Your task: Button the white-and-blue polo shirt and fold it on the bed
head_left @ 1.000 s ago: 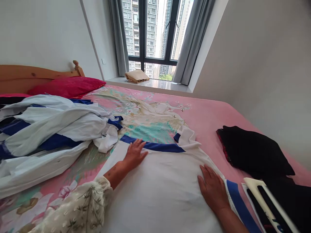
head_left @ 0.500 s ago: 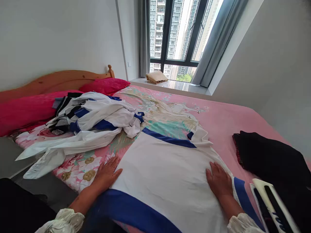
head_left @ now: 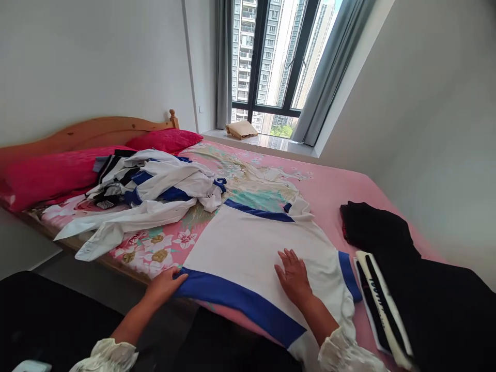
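A white shirt (head_left: 240,243) with blue bands lies spread flat on the bed, its wide blue strip (head_left: 232,292) along the near side. My left hand (head_left: 165,285) pinches the corner of that strip between thumb and fingers. Flat on the white cloth rests my right hand (head_left: 293,276), fingers spread, holding nothing. Past it, on the right, is a blue-edged sleeve (head_left: 349,276). The shirt's collar (head_left: 300,206) is crumpled at the far right.
A loose heap of white, blue and black clothes (head_left: 166,181) lies on the left by the red pillows (head_left: 58,173). On the right are folded black garments (head_left: 377,227) and a stack of folded white and black pieces (head_left: 382,305). A beige bundle (head_left: 242,129) sits on the window sill.
My left hand has moved toward me from the shirt's side and now grips the blue corner. My right hand has shifted left across the cloth. The view has turned slightly right.
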{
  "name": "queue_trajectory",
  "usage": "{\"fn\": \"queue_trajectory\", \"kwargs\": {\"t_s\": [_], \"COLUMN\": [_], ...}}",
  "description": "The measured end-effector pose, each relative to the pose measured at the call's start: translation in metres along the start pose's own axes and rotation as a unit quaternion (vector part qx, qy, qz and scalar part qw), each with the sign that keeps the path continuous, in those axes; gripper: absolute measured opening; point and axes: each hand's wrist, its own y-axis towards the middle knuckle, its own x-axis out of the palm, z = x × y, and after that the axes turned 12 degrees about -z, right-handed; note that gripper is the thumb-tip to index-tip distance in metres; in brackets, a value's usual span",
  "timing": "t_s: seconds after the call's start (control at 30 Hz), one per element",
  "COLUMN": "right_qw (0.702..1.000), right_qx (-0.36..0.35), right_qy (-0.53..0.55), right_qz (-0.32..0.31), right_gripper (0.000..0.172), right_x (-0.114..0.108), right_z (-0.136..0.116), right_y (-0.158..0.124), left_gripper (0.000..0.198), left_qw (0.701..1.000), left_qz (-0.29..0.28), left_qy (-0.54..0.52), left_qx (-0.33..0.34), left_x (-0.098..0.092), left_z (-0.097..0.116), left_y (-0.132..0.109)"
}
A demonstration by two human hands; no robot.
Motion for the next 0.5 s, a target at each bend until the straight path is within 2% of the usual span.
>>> {"fn": "queue_trajectory", "kwargs": {"t_s": [0.07,0.17,0.23,0.27,0.33,0.37,0.43,0.5], "right_qw": [0.999,0.995,0.994,0.995,0.997,0.997,0.996,0.993], "right_qx": [0.008,0.069,0.098,0.090,0.043,0.023,0.025,0.073], "right_qy": [-0.002,0.011,0.035,0.048,0.066,0.071,0.077,0.079], "right_qz": [-0.044,-0.071,-0.044,-0.022,0.020,0.029,0.031,0.043], "right_gripper": [0.052,0.053,0.052,0.052,0.052,0.053,0.054,0.055], "right_x": [0.007,0.011,0.010,0.009,0.010,0.013,0.025,0.044], "right_z": [-0.003,-0.004,-0.015,-0.023,-0.038,-0.043,-0.039,-0.019], "right_y": [-0.025,-0.050,-0.061,-0.064,-0.071,-0.076,-0.091,-0.117], "left_gripper": [0.038,0.041,0.042,0.043,0.046,0.048,0.052,0.054], "left_qw": [1.000,0.992,0.973,0.960,0.944,0.944,0.954,0.961], "left_qz": [0.016,0.121,0.201,0.218,0.205,0.187,0.148,0.121], "left_qy": [-0.007,0.022,0.060,0.080,0.117,0.137,0.180,0.208], "left_qx": [0.001,0.021,0.098,0.153,0.231,0.234,0.187,0.136], "left_x": [0.002,0.009,0.017,0.022,0.035,0.042,0.053,0.059], "left_z": [-0.008,-0.005,0.011,0.023,0.048,0.058,0.066,0.059], "left_y": [-0.006,-0.010,-0.007,-0.005,-0.001,0.000,0.002,0.005]}}
